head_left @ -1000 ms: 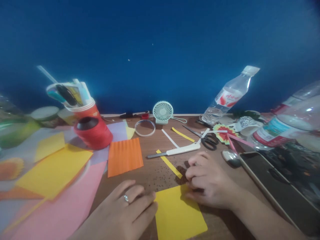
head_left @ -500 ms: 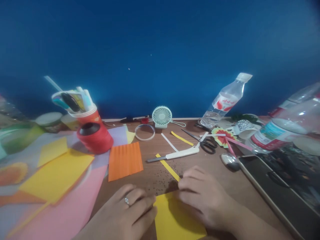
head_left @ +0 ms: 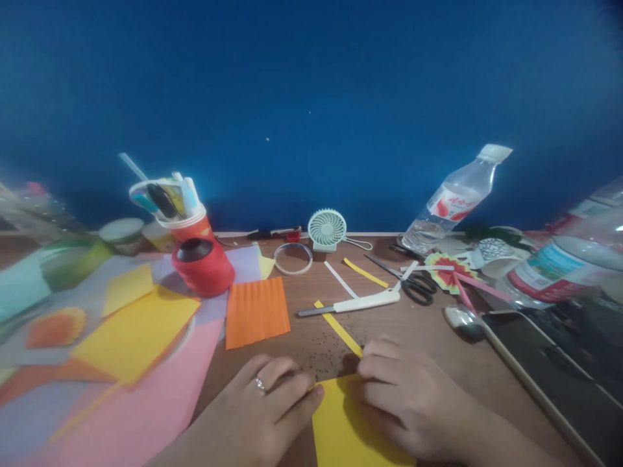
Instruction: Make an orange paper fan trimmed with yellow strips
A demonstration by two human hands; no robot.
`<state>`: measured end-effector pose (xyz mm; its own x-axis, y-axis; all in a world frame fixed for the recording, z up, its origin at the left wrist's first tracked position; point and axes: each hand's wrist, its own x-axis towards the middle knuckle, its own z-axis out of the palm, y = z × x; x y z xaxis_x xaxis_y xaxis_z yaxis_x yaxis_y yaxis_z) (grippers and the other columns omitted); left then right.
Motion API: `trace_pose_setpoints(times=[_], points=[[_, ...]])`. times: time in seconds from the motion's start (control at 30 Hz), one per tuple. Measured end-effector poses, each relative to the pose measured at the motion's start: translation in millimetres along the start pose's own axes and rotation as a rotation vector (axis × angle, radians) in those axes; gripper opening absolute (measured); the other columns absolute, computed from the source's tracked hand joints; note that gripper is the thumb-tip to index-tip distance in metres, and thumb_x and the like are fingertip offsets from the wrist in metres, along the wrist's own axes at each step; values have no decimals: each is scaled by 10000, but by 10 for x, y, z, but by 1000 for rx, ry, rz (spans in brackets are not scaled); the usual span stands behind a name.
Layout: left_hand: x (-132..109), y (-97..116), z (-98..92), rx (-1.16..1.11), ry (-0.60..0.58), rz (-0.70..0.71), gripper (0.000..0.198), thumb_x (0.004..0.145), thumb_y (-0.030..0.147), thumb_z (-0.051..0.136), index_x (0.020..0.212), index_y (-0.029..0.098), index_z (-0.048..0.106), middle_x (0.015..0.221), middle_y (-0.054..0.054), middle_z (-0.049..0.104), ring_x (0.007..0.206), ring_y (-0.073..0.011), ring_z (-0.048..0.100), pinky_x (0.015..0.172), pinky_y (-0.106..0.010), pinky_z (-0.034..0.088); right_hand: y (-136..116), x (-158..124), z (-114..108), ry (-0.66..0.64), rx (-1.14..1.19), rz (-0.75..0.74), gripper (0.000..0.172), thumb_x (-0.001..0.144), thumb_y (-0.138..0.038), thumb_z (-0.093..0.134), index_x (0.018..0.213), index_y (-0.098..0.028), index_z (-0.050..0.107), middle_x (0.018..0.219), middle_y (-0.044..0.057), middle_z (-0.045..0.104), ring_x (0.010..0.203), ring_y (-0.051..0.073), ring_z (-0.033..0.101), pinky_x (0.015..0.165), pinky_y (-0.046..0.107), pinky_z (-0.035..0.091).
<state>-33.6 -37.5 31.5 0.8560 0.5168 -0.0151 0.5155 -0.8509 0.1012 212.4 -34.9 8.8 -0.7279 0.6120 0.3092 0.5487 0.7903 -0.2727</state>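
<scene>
A sheet of yellow paper (head_left: pixel 348 421) lies on the brown table right in front of me. My left hand (head_left: pixel 272 405) has its curled fingertips at the sheet's upper left corner; a ring sits on one finger. My right hand (head_left: pixel 406 395) has its fingers closed at the upper right edge, its shadow falling across the sheet. The thumbs are partly hidden. Just beyond my hands lie a narrow yellow paper strip (head_left: pixel 341 331), small dark specks and a white-handled knife (head_left: pixel 365 301). To the left is a pleated orange paper (head_left: pixel 257 314).
Black scissors (head_left: pixel 416 285), a small green fan (head_left: pixel 327 230) and a tape ring (head_left: pixel 293 259) stand farther back. A red thread spool (head_left: pixel 202 269) and pen cup (head_left: pixel 187 224) are left. Right are a phone (head_left: pixel 540 376), a leaning bottle (head_left: pixel 452 201) and a paper rosette (head_left: pixel 445 272).
The whole view has shifted slightly, so everything appears farther right. Both hands remain at the upper edge of the yellow paper, with little change in their pose.
</scene>
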Motion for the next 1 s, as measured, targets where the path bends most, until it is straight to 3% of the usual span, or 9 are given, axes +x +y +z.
trace_pose_setpoints(times=[0.17, 0.33, 0.43, 0.57, 0.67, 0.87, 1.0], points=[[12, -11, 28, 4, -42, 26, 587, 722, 360, 612, 1254, 225, 401, 1163, -57, 573, 984, -285, 501, 807, -434, 420, -64, 44, 140, 139, -107, 109, 194, 834, -110, 434, 825, -171, 618, 739, 47, 588, 717, 165, 480, 604, 294, 344], [-14, -26, 147, 6, 188, 19, 348, 782, 365, 532, 1089, 201, 530, 983, -58, 635, 878, -241, 549, 747, -371, 440, -202, 117, 337, 123, -148, 170, 144, 790, -107, 487, 686, -171, 564, 696, 26, 559, 674, 153, 477, 586, 281, 318], [-25, -26, 161, -44, 321, -60, 260, 772, 319, 551, 977, 160, 566, 897, -71, 637, 818, -231, 563, 702, -346, 454, -281, 176, 363, 197, -139, 161, 167, 750, -82, 501, 611, -174, 509, 632, 0, 530, 606, 135, 453, 544, 268, 278], [-13, 12, 137, -309, 265, -194, 40, 752, 186, 563, 773, 199, 595, 684, 7, 604, 659, -153, 553, 597, -251, 443, -402, 267, 385, 304, -6, 157, 129, 700, -86, 504, 614, -181, 517, 601, -8, 524, 579, 123, 454, 527, 245, 280], [-5, 53, 149, -396, 274, -307, 125, 738, 105, 517, 692, 200, 583, 623, 19, 587, 609, -133, 544, 561, -226, 423, -475, 323, 428, 354, 141, 210, 103, 641, -87, 504, 627, -187, 525, 616, -9, 541, 607, 125, 471, 545, 231, 301], [-14, 83, 123, -408, 285, -448, 98, 744, 147, 508, 699, 203, 575, 667, 16, 595, 646, -145, 548, 606, -251, 423, -524, 365, 431, 418, 238, 403, 97, 602, -83, 496, 600, -180, 489, 605, -12, 516, 605, 131, 450, 591, 249, 299], [-39, 50, 99, -438, 305, -486, 152, 750, 113, 459, 682, 198, 565, 668, 23, 592, 636, -130, 552, 601, -242, 416, -528, 465, 372, 375, 249, 389, 136, 558, -50, 490, 596, -181, 480, 626, -17, 524, 647, 137, 455, 619, 254, 293]])
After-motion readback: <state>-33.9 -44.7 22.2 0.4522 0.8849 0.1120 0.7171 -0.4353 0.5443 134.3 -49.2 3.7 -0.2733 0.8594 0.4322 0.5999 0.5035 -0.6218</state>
